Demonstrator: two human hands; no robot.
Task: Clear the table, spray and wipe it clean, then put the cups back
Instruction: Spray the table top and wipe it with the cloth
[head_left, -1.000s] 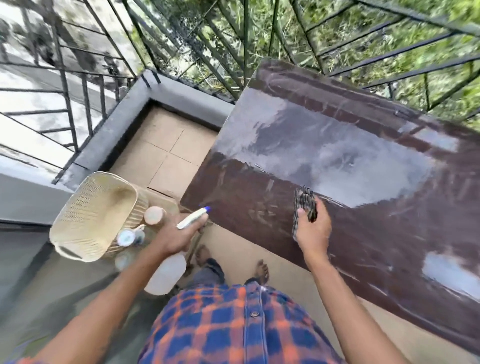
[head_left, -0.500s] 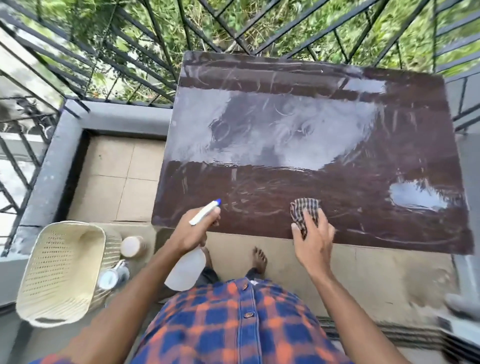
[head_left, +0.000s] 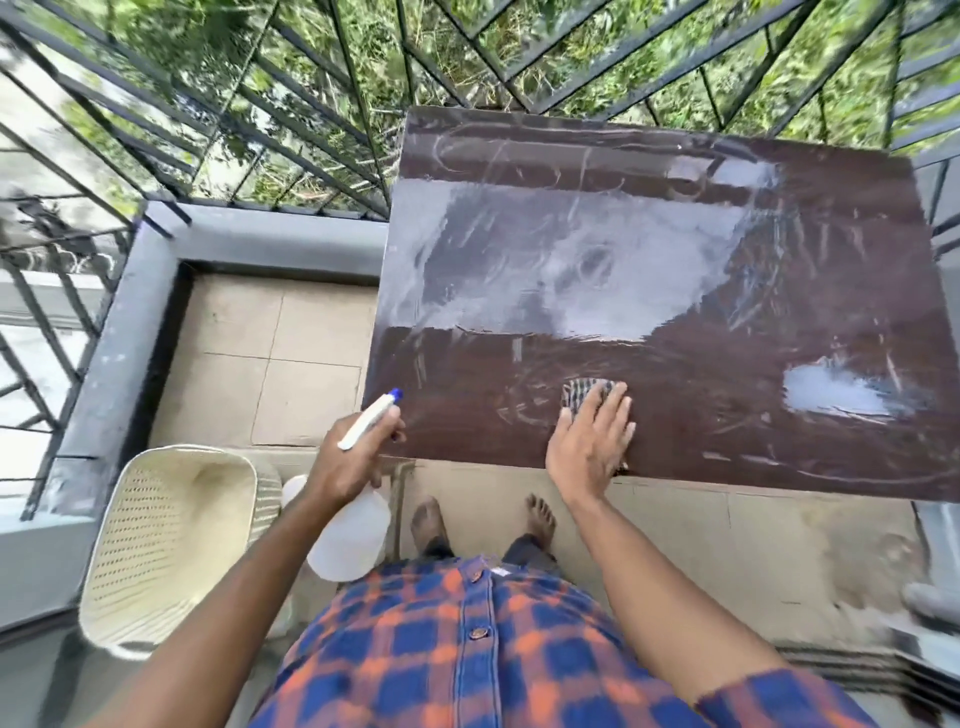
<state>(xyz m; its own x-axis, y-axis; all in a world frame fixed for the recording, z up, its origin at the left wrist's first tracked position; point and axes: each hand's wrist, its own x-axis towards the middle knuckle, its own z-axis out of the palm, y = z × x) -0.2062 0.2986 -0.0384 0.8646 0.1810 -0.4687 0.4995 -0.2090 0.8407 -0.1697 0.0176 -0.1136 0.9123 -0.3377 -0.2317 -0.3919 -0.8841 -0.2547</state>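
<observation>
- Right hand (head_left: 589, 447) is flat on the table (head_left: 675, 291), palm down. Its fingers are straight and lightly fanned, pointing away from the body, with the thumb out to the left.
- Nothing is curled here. The hand lies spread and presses a checked cloth (head_left: 584, 392) onto the dark brown top, close to the near edge.
- The cloth peeks out past the fingertips, and a scrap shows under the heel of the hand, right at the table's lip.
- The right forearm runs straight up from the checked shirt (head_left: 467, 649), with the wrist just off the table's near edge.
- Left hand (head_left: 348, 462) hovers off the table's near left corner, over the floor tiles (head_left: 270, 364). Its fingers are wrapped tight round the head of a spray bottle (head_left: 353, 535).
- The white sprayer with its blue tip (head_left: 396, 393) pokes up past the knuckles, angled towards the tabletop. The bottle's cloudy white body hangs below the wrist, towards the person's waist.
- The tabletop is glossy and streaked with wet arcs and smears. Pale sky reflects across its far half, and a bright patch sits to the right.
- The side of the bottle facing us is plain plastic, and motion blur softens everything.
- A cream perforated basket (head_left: 156, 545) stands on the floor to the left. A pale rounded thing (head_left: 293, 491) is tucked just beside it, mostly behind the left wrist, and I can't tell what it is.
- Bare feet (head_left: 428, 519) stand under the table's near edge, and a dark metal railing (head_left: 311, 130) backs the scene.
</observation>
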